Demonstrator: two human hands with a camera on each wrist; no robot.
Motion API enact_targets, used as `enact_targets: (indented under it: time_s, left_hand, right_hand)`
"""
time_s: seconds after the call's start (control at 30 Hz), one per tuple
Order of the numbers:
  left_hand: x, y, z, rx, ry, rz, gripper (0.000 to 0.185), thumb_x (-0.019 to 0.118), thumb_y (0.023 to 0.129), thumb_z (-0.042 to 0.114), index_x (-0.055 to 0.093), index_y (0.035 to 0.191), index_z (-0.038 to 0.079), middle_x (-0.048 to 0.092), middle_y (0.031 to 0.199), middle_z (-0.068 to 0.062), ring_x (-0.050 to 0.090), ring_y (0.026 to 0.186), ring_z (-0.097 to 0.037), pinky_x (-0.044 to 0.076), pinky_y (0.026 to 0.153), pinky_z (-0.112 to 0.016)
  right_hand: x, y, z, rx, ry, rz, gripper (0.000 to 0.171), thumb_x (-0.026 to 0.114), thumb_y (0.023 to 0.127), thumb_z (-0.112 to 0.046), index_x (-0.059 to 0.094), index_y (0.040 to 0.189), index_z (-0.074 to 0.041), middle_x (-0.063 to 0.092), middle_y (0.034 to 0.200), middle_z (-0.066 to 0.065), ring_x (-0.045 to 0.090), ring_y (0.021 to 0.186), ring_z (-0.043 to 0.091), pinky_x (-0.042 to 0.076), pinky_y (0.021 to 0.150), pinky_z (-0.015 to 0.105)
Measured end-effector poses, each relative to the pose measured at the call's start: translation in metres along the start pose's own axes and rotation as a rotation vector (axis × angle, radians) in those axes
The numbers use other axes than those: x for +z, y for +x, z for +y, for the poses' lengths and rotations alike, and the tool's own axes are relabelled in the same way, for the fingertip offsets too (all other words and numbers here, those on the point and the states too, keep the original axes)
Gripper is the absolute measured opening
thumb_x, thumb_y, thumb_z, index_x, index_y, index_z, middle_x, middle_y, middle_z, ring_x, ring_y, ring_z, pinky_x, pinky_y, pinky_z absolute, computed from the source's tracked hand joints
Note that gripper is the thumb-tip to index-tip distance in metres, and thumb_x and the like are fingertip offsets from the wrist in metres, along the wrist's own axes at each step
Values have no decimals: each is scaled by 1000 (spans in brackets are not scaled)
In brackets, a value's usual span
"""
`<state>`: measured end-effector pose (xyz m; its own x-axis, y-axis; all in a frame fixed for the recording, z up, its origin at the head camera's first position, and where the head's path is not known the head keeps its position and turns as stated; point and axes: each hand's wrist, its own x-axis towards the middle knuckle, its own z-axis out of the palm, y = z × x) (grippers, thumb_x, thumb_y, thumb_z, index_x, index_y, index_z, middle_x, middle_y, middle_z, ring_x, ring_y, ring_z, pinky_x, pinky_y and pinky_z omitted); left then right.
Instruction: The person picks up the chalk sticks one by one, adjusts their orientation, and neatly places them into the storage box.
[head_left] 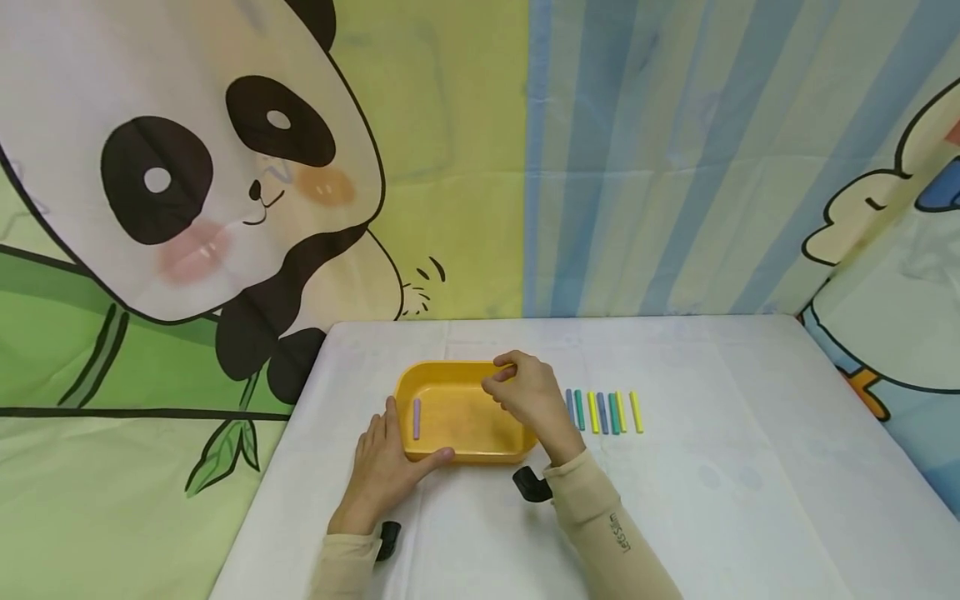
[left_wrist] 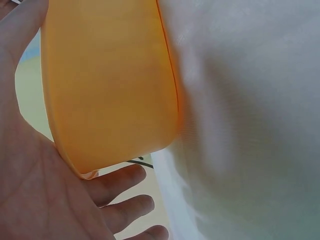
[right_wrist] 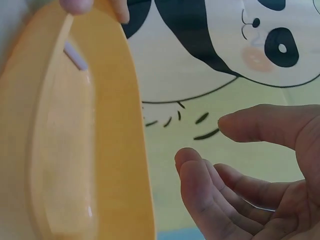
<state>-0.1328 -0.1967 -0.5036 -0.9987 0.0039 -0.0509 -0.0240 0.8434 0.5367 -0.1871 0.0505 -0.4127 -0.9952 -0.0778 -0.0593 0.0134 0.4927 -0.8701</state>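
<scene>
A yellow-orange plastic tray (head_left: 468, 457) lies on the white table with one purple chalk-like stick (head_left: 416, 419) inside, near its left wall. My left hand (head_left: 381, 475) rests against the tray's near left corner, thumb along the front rim and fingers spread along the left side. In the left wrist view, the palm touches the corner of the tray (left_wrist: 110, 90) and the fingers are extended. Over the tray's right part hovers my right hand (head_left: 531, 400). The right wrist view shows its thumb and bent fingers (right_wrist: 197, 187) apart, with nothing between them.
To the right of the tray, several thin sticks, blue, green and yellow (head_left: 602, 412), lie side by side in a row. Behind the table (head_left: 712, 500) hangs a printed cloth with a panda (head_left: 255, 167) and blue stripes.
</scene>
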Motion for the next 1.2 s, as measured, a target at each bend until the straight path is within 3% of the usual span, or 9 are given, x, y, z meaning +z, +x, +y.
enact_targets:
  time_s: [0.67,0.9,1.2]
  left_hand:
    - [3,0,-3,29,-10,38,143,61,69,90,-4,162,3,16,163,-30,15,150,-45,10,121,-57]
    - [6,-1,-4,30,-21,40,143,62,68,90,-4,162,5,17,162,-29,20,148,-43,11,120,-56]
    - [6,0,-5,33,-27,37,143,62,68,90,-5,162,5,18,162,-28,20,148,-42,11,120,-54]
  right_hand:
    - [-62,-4,46,85,-34,123,48,72,91,-29,61,134,-10,70,112,9,71,75,18,60,69,33]
    - [-90,-7,72,155,-52,118,54,69,94,-34,57,139,-9,66,123,15,72,91,32,59,74,40]
    - [-123,-19,106,281,-2,134,68,68,95,-45,48,148,-7,59,136,20,69,105,36,54,89,48]
